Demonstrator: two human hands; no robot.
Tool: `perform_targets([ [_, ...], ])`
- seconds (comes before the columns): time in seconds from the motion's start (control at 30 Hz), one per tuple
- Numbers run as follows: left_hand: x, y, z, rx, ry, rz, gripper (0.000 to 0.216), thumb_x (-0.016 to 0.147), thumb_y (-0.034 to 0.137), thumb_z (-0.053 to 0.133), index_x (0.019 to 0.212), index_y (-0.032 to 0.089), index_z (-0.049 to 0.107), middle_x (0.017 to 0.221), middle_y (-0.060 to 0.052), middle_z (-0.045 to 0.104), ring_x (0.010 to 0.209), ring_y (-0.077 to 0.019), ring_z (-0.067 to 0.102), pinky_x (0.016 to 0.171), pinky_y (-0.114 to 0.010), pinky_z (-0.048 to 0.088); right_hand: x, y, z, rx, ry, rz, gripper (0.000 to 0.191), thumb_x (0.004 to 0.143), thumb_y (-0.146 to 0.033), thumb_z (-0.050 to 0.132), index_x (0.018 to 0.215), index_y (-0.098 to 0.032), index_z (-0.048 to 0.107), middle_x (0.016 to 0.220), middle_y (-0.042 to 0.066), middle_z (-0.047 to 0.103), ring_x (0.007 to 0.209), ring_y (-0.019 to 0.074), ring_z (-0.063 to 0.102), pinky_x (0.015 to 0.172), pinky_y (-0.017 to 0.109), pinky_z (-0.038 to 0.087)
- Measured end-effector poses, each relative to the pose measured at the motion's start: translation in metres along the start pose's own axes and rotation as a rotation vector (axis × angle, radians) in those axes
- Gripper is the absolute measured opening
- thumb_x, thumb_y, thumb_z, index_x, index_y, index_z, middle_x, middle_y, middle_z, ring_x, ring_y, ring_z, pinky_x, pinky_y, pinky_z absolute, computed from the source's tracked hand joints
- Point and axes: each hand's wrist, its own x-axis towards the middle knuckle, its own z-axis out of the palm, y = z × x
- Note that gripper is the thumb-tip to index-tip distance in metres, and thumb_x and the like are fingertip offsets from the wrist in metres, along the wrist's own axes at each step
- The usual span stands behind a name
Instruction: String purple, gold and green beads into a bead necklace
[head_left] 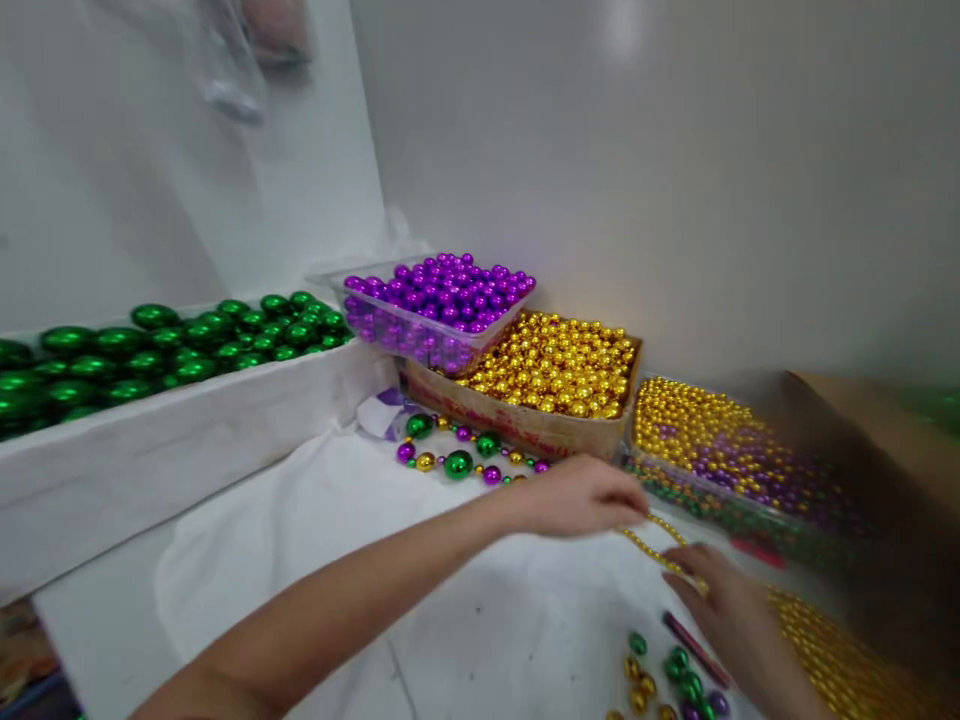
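Observation:
A thin strand of small gold beads [651,548] stretches between my two hands above the white cloth. My left hand [577,497] reaches across from the lower left, fingers closed on one end of the strand. Lower and to the right, my right hand [716,595] has its fingers around the other end; it is slightly blurred. Beyond my left hand lies a necklace of green, purple and gold beads [459,464], partly covered by that hand. Loose green, gold and purple beads [679,675] lie below my right hand, beside a dark red stick-like thing [696,648].
Large green beads fill a white box [165,430] on the left. A clear tray of purple beads [450,295] leans on a cardboard box of gold beads [562,370]. Rightward stands a clear bin of small mixed beads [705,430]. Gold strands [832,640] lie at lower right, near a blurred dark shape.

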Motion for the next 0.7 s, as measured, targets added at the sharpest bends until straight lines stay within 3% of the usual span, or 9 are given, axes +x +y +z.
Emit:
perform_targets([
  [0.1, -0.002, -0.051, -0.069, 0.307, 0.648, -0.293, 0.019, 0.086, 0.021, 0.049, 0.093, 0.019, 0.066, 0.095, -0.002, 0.069, 0.09, -0.0151, 0.062, 0.081, -0.026, 0.048, 0.091, -0.04, -0.015, -0.133, -0.012, -0.063, 0.032, 0.09, -0.037, 0.045, 0.105, -0.017, 0.065, 0.104, 0.009, 0.063, 0.096, 0.0217, 0.058, 0.083, 0.032, 0.048],
  [0.13, -0.001, -0.068, -0.086, 0.419, 0.784, -0.384, 0.02, 0.086, 0.02, 0.048, 0.095, 0.019, 0.066, 0.098, -0.002, 0.069, 0.093, -0.0152, 0.062, 0.084, -0.026, 0.047, 0.123, -0.056, -0.014, -0.168, -0.009, -0.074, 0.034, 0.09, -0.035, 0.047, 0.113, -0.017, 0.062, 0.109, 0.009, 0.06, 0.105, 0.023, 0.054, 0.09, 0.033, 0.044],
  [0.2, 0.002, -0.099, -0.108, 0.496, 0.886, -0.472, 0.024, 0.086, 0.015, 0.044, 0.099, 0.016, 0.065, 0.102, -0.006, 0.067, 0.097, -0.0183, 0.06, 0.088, -0.031, 0.046, 0.182, -0.085, -0.002, -0.216, -0.007, -0.083, 0.043, 0.089, -0.032, 0.049, 0.128, -0.016, 0.052, 0.123, 0.012, 0.053, 0.119, 0.0264, 0.043, 0.1, 0.038, 0.036],
  [0.27, 0.006, -0.123, -0.116, 0.54, 0.894, -0.506, 0.026, 0.085, 0.013, 0.044, 0.1, 0.015, 0.065, 0.103, -0.009, 0.066, 0.099, -0.021, 0.059, 0.092, -0.035, 0.044, 0.226, -0.106, 0.02, -0.266, -0.063, -0.088, 0.055, 0.085, -0.03, 0.057, 0.137, -0.019, 0.044, 0.131, 0.013, 0.046, 0.123, 0.0316, 0.037, 0.1, 0.044, 0.035],
  [0.37, 0.011, -0.145, -0.113, 0.606, 0.842, -0.503, 0.03, 0.084, 0.013, 0.044, 0.105, 0.016, 0.065, 0.107, -0.009, 0.064, 0.105, -0.0226, 0.056, 0.097, -0.038, 0.041, 0.265, -0.115, 0.053, -0.325, -0.179, -0.066, 0.061, 0.082, -0.028, 0.064, 0.139, -0.023, 0.041, 0.134, 0.013, 0.043, 0.123, 0.0359, 0.038, 0.096, 0.055, 0.036],
  [0.53, 0.016, -0.161, -0.111, 0.67, 0.622, -0.393, 0.045, 0.078, 0.012, 0.052, 0.122, 0.023, 0.059, 0.127, -0.005, 0.054, 0.121, -0.0208, 0.045, 0.106, -0.035, 0.033, 0.281, -0.099, 0.073, -0.349, -0.293, -0.05, 0.044, 0.091, -0.03, 0.06, 0.132, -0.02, 0.047, 0.131, 0.01, 0.046, 0.114, 0.0283, 0.049, 0.093, 0.05, 0.043],
  [0.7, 0.022, -0.167, -0.115, 0.673, 0.505, -0.371, 0.037, 0.076, 0.025, 0.06, 0.113, 0.021, 0.064, 0.121, -0.008, 0.056, 0.116, -0.0247, 0.048, 0.102, -0.037, 0.038, 0.287, -0.088, 0.078, -0.271, -0.291, 0.028, 0.035, 0.092, -0.027, 0.059, 0.125, -0.019, 0.053, 0.128, 0.01, 0.049, 0.11, 0.0258, 0.052, 0.092, 0.048, 0.045],
])
